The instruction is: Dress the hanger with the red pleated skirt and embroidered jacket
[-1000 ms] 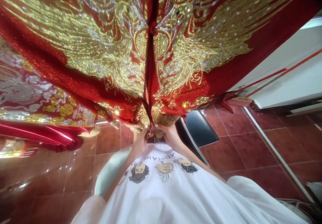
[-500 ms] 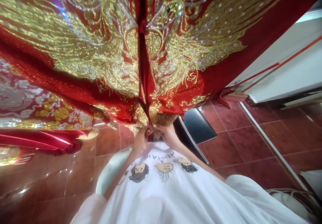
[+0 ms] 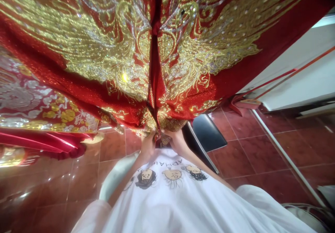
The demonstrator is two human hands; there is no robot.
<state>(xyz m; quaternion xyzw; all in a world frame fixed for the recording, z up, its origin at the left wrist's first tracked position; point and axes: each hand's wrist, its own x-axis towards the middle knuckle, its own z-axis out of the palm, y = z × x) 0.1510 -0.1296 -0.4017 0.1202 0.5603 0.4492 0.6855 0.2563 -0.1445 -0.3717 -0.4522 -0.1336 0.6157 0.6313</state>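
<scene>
The left hand (image 3: 147, 145) and right hand (image 3: 176, 141) pinch the hem of the red robe (image 3: 157, 62); it spreads upward toward twelve o'clock. A black chair (image 3: 208, 132) stands at three o'clock.

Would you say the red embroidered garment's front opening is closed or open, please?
Closed: the two panels of the red garment meet along the centre seam, and both hands, left and right, pinch its lower end.

L hand (image 3: 147, 145) pinched shut | R hand (image 3: 177, 141) pinched shut | wrists close, raised
</scene>
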